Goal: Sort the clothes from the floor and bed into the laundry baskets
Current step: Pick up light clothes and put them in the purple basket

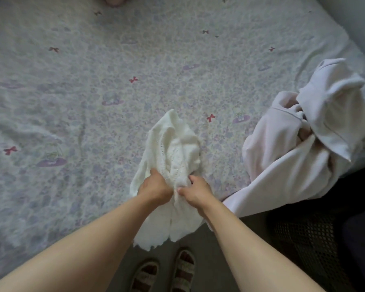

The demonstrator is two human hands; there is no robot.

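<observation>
From the head camera, looking down over the near edge of the bed (72, 85): both hands are bunched into a white eyelet-knit garment (175, 144). The left hand (156, 188) has its fingers curled into the cloth on the garment's left side, and the right hand (195, 191) pinches a fold just beside it, thumb towards the left hand. The two grips nearly touch, at about the garment's middle.

The garment's long axis runs away from the person. Its far end lies crumpled on the floral bedspread beyond the fingers, while its scalloped near end hangs over the bed's near edge, above the slippered feet (167, 270).

The black mesh laundry basket (303, 245) stands on the floor at the lower right, on the right hand's side, so a carry would likely swing rightward and down. The far half rests on the bed and would need lifting clear first.

A pale lilac garment (299, 140) lies heaped at the bed's right near corner, one limb trailing over the edge towards the basket, between the hands and it.
</observation>
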